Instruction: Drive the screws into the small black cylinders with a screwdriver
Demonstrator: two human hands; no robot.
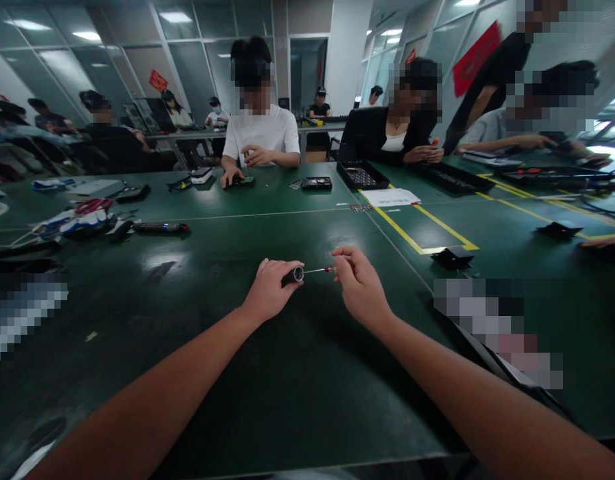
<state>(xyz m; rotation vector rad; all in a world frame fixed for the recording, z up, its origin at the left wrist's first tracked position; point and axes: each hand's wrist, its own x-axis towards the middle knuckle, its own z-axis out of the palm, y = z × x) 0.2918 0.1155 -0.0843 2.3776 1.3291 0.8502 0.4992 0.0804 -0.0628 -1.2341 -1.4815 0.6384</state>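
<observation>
Both bare forearms reach forward over the dark green matte tabletop (267, 400), and the hands meet near the middle of the view. The left hand (270, 290) is closed in a fist around a short black cylindrical tool handle with a silver collar (293, 275), whose open end points toward three o'clock. From that collar a thin silver metal bit with a small red tip (318, 270) runs level to the right. The right hand (360, 287) pinches the red end of the bit between thumb and fingertips, the other fingers curled in. Handle and bit sit between the two hands, raised just above the table.

At two o'clock from the hands a small black angular block (452, 257) rests beside yellow tape lines (417, 230). At ten o'clock lies a black pen-shaped tool with a red end (160, 227), next to a heap of white and blue cables with a red loop (82, 217). At twelve o'clock, across the table, a person in a white T-shirt (261, 133) holds a small dark device (241, 181), and further right a white paper sheet (390, 197) lies near a black parts tray (361, 175).
</observation>
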